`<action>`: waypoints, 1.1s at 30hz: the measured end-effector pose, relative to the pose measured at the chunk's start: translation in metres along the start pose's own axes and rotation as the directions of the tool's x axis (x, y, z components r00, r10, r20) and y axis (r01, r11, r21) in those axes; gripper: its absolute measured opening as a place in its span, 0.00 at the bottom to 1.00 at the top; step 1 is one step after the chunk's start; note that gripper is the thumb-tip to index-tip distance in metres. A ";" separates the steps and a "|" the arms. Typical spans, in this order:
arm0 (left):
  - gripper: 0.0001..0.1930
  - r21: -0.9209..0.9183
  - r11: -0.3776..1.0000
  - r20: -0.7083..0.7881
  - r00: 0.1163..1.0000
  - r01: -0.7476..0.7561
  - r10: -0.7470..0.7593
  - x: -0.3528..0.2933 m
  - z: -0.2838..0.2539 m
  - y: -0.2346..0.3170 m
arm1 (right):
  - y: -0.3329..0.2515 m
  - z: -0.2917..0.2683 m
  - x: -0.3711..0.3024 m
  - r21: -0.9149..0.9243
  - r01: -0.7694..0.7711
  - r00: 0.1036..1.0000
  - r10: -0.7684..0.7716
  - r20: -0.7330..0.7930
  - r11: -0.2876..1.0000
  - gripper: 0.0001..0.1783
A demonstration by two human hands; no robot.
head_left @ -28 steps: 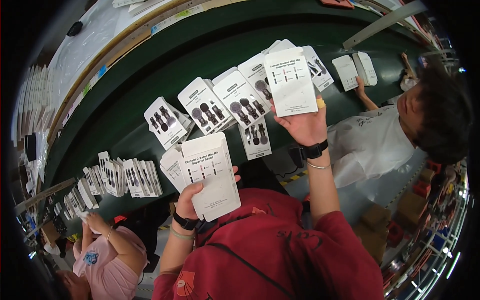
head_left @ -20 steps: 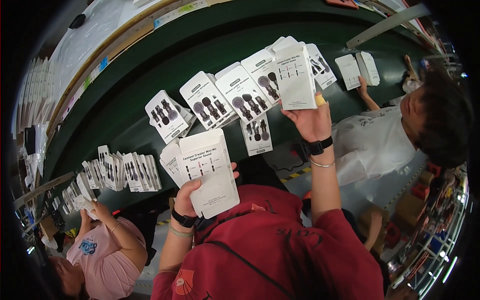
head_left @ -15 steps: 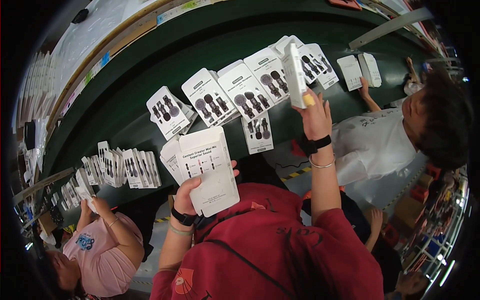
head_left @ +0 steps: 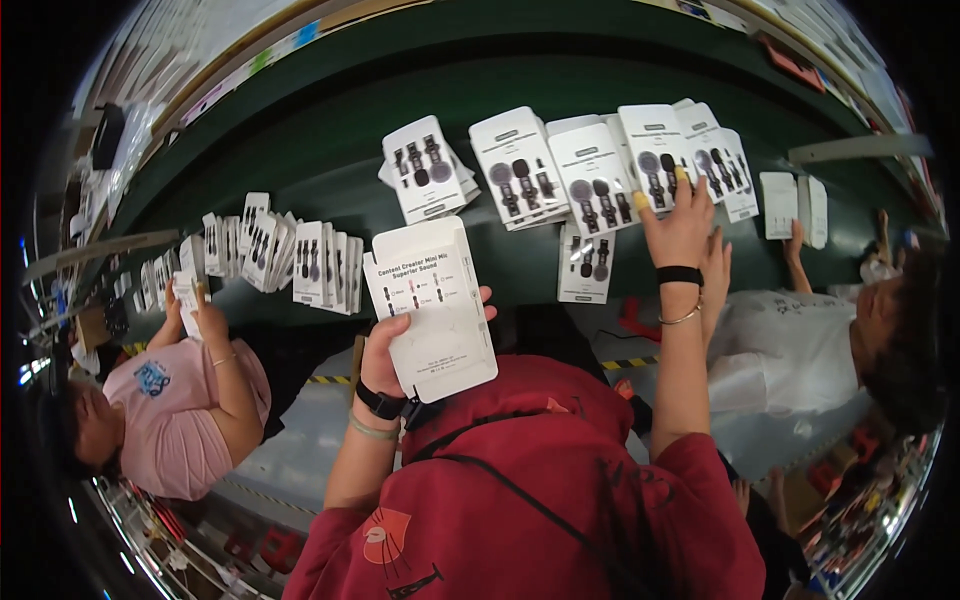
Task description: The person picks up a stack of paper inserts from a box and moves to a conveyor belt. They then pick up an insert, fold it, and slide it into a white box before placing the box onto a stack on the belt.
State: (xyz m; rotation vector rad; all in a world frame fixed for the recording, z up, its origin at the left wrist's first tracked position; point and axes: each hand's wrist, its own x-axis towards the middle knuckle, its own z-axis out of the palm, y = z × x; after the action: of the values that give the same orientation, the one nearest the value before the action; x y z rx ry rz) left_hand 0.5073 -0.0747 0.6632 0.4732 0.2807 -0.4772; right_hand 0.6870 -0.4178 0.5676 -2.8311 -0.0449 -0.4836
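My left hand point(head_left: 385, 355) is closed around a white flat carton point(head_left: 440, 340), its printed back facing up, in front of my red shirt. The thumb lies across its face and fingertips show at the far edge. My right hand point(head_left: 675, 225), with yellow covers on two fingers, rests with fingers apart over the lower part of a white carton point(head_left: 655, 125) showing black microphones. That carton lies on an overlapping row of similar cartons. Immediately left of it is another microphone carton point(head_left: 590, 165), with a single carton point(head_left: 585, 270) partly beneath the row.
A dark green table point(head_left: 330, 160) runs across. Further left lie a fanned pile point(head_left: 425, 175) and rows of cartons point(head_left: 325, 270). A person in pink point(head_left: 185, 410) handles cartons at left. At right, a person in white point(head_left: 790, 350) sits close; another hand point(head_left: 715, 275) shows behind my wrist.
The carton my right hand held up on edge now lies flat on the row, fingers spread over it. My left hand still holds its carton. The whole view has shifted, moving the table's contents rightward.
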 end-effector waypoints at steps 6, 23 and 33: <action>0.46 -0.053 0.990 -0.046 0.991 -0.131 0.128 -0.023 -0.013 0.015 | 0.001 0.009 -0.005 -0.056 0.042 0.999 -0.042 0.000 0.998 0.41; 0.46 -0.069 0.981 -0.128 0.977 -0.179 0.169 -0.032 -0.039 0.029 | -0.035 0.040 -0.146 0.323 -0.193 0.966 0.122 0.227 0.926 0.32; 0.47 0.037 0.998 -0.136 0.989 -0.050 0.055 -0.028 -0.042 0.033 | -0.032 0.073 -0.195 0.018 -0.301 0.847 0.259 0.464 0.953 0.48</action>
State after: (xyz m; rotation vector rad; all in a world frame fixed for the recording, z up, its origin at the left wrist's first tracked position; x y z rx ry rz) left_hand 0.4939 -0.0174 0.6500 0.5453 0.3917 -0.3993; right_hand 0.5240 -0.3645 0.4450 -2.7290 0.2485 0.2513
